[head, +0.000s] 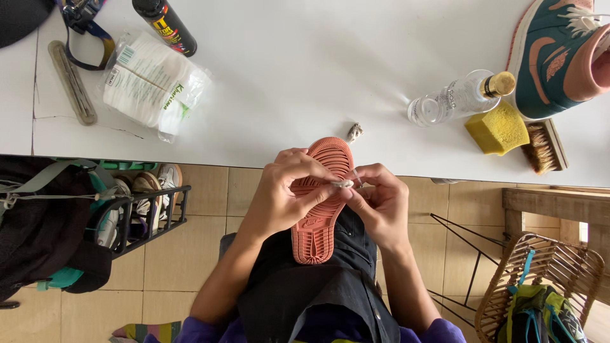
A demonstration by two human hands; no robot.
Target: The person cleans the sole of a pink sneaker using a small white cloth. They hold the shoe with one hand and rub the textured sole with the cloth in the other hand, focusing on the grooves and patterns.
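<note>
A sneaker lies sole up on my lap, its salmon-pink sole [321, 209] pointing toward the white table [286, 82]. My left hand [286, 194] wraps over the middle of the sole and pinches a small white cotton wad [343, 183] at its right edge. My right hand [379, 203] meets it there, fingertips closed on the same wad. A used grey wad [354, 132] lies on the table just beyond the shoe's toe.
On the table: a clear bottle with gold cap [460, 96], yellow sponge [497, 129], wooden brush [544, 147], second teal-and-pink sneaker [559, 54], bag of cotton pads [152, 82], black spray can [165, 25]. A shoe rack [143, 209] stands left, a wicker basket [540, 286] right.
</note>
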